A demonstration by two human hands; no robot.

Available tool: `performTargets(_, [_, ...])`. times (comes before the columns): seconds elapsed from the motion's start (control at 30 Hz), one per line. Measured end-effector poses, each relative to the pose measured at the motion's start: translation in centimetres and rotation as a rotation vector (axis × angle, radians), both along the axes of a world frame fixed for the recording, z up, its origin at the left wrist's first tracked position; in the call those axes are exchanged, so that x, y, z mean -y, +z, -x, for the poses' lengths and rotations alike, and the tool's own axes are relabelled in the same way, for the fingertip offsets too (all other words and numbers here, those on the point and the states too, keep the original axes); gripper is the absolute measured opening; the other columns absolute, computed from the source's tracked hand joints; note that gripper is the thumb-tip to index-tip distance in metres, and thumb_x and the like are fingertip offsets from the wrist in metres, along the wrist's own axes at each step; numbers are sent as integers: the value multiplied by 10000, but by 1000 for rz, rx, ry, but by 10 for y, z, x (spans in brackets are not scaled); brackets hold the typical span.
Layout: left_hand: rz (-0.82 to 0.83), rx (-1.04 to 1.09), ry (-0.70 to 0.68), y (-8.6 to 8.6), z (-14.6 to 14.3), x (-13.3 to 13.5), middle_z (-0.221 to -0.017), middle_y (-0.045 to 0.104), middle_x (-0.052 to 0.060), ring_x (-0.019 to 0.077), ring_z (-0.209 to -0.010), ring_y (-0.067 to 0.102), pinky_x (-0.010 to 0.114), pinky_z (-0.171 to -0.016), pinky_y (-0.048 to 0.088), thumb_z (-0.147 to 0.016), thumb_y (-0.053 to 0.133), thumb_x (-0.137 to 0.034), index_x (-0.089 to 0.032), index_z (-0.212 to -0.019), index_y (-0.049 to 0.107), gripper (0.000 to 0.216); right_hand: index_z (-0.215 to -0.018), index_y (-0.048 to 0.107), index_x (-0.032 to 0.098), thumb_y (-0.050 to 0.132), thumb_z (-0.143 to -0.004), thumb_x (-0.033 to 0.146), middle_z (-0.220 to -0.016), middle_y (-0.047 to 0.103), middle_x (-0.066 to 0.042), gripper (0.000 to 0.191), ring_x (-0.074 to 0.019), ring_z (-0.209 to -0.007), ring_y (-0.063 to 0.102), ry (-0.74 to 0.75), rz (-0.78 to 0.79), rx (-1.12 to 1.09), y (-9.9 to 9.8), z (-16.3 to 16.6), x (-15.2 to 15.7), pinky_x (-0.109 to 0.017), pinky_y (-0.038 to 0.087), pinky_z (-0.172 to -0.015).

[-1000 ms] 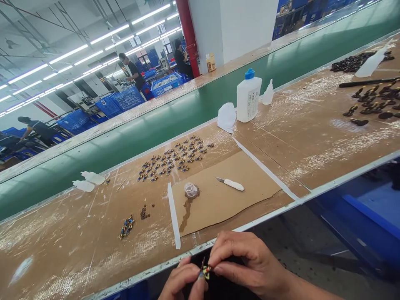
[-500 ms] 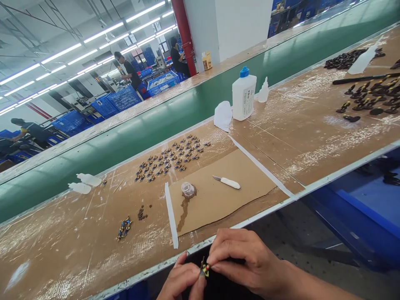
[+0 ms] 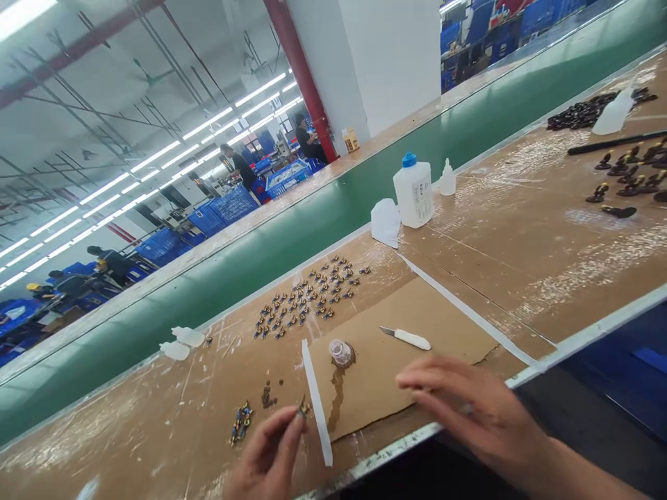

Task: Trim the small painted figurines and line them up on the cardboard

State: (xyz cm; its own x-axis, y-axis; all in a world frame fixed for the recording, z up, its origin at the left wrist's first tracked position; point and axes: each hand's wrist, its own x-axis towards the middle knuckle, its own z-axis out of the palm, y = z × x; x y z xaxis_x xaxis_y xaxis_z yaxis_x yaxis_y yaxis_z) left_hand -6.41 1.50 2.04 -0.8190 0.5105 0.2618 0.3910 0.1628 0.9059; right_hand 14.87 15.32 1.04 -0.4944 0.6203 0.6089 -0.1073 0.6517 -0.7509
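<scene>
My left hand [image 3: 274,444] pinches a small painted figurine [image 3: 303,408] between thumb and fingertips, over the table just left of the white tape strip [image 3: 317,403]. My right hand [image 3: 469,410], slightly blurred, hovers above the front edge of the cardboard sheet [image 3: 380,389]. Its fingers are stretched out and I see nothing in them. Just beyond it lies a white-handled knife [image 3: 413,339]. A small clear cup [image 3: 341,353] stands on the cardboard beside a dark wet streak. Left of my left hand is a little pile of similar figurines [image 3: 241,422], with small brown pieces [image 3: 267,396] behind it.
Many small figurines [image 3: 307,295] are spread behind the cardboard. A blue-capped bottle [image 3: 414,191] and a small dropper bottle [image 3: 447,178] stand farther back. Two squeeze bottles [image 3: 188,337] lie at left. Dark parts [image 3: 633,177] cover the right side. A green belt [image 3: 349,198] runs behind.
My hands have separated and risen over the table. The figurine has gone left with my left hand, while my right hand has let go and moved right. The camera view has shifted.
</scene>
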Motion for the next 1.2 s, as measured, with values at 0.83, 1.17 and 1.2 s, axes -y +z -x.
performTargets(0.83, [556,-136,-87,20,165,-228,-880,638,27,140,-744,616,321,-673,519,-855,552,-374,-126,-939,606,267,-869,701,245,486,-877,438,-839,687,-48,290,-166,-755,658,-360,115,26,-35,-3,-46,-199,537,-671])
performTargets(1.17, [610,-402,-218,41,149,-93,-617,639,-13,166,-640,595,305,-661,447,-743,644,-307,-166,-685,677,157,-944,681,294,548,-850,409,-933,698,0,200,-141,-812,669,-359,10,159,-45,-14,-50,-179,529,-747])
performTargets(1.2, [603,-434,-218,36,141,-75,-638,655,-1,179,-661,600,304,-665,440,-729,641,-305,-185,-668,688,143,-937,682,298,539,-855,425,-938,697,4,208,-132,-813,667,-381,24,152,-46,-13,-49,-176,519,-764])
